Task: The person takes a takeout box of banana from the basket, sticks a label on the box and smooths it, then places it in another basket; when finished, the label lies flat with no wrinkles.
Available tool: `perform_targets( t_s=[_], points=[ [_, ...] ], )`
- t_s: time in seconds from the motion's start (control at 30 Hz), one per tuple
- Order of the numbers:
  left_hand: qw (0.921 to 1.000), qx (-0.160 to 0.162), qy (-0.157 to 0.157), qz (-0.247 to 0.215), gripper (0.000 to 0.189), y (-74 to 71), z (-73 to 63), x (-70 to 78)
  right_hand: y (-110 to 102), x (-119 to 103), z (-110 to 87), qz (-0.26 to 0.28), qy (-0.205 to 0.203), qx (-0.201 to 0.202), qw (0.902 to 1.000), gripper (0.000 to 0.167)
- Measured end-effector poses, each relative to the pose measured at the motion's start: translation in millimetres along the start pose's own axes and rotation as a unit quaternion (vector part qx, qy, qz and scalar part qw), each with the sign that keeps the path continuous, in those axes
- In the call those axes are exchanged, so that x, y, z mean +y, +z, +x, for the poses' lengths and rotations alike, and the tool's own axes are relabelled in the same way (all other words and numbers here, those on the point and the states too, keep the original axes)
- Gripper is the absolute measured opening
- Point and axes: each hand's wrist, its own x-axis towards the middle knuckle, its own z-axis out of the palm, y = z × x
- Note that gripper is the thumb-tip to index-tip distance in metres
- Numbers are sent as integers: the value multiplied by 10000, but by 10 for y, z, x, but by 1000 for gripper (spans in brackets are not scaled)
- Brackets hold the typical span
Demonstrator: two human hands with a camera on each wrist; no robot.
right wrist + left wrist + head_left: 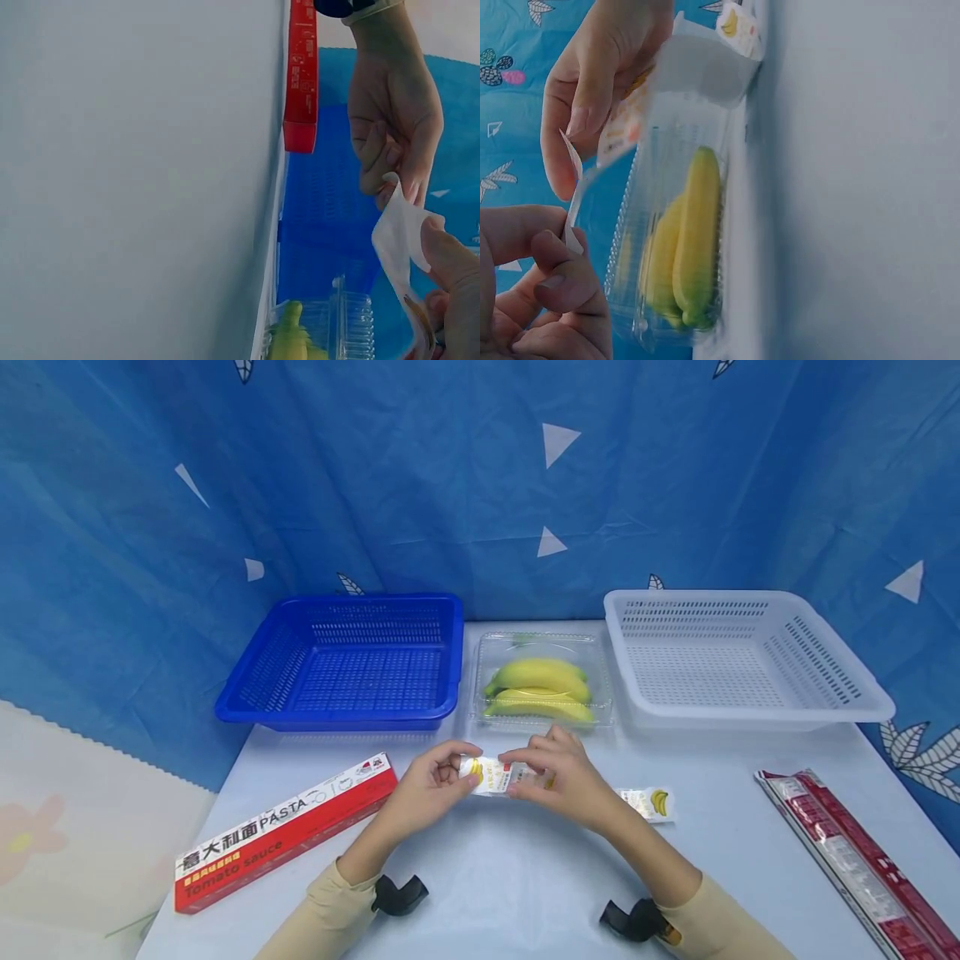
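Both hands hold a small banana-printed label strip [489, 775] above the table, in front of a clear plastic box [480, 714]. My left hand [423, 789] pinches the strip's left end between thumb and curled fingers. At the other end, my right hand [562, 777] grips it with thumb and fingers. In the right wrist view the strip's plain white side [397, 236] shows, bent between the hands. Yellow-green bananas [540, 677] lie inside the plastic box. A second banana label [649, 803] lies on the table, partly behind the right forearm.
A blue basket [337, 720] stands back left, a white basket [757, 714] back right. The red and white pasta box [285, 831] lies slanted at the left. Long red packages [855, 860] lie along the right side. A blue patterned curtain [465, 485] hangs behind the table.
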Motion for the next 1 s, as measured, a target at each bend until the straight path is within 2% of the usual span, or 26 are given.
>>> perform_targets(
  t_s=[0.1,0.17,0.27,0.37,0.47,0.57,0.67,0.87,1.0],
  points=[
    [10000,39,-42,-4,31,11,-2,3,23,-25,-12,-232,-138,162,9995,41],
    [10000,35,-54,-55,32,17,-6,6,31,-47,-21,-113,-38,144,9998,44],
    [9999,11,-48,-134,33,28,-15,6,40,-81,-40,314,417,-43,9986,49],
    [9999,-24,-72,-142,35,39,-24,-3,56,-114,-67,718,975,-221,9924,51],
    [9999,-7,-113,-53,36,47,-35,-19,86,-137,-89,972,1376,-231,9854,46],
    [9997,14,-155,179,35,49,-50,-33,128,-138,-103,1083,1558,-201,9816,36],
    [9989,5,-213,421,35,46,-71,-43,160,-130,-108,1254,1532,-242,9799,30],
    [9981,-187,-288,507,33,33,-101,-70,202,-107,-84,1889,1077,-305,9756,25],
    [9976,-306,-344,524,32,21,-122,-68,208,-142,-74,2163,1150,-360,9689,25]
  ],
)
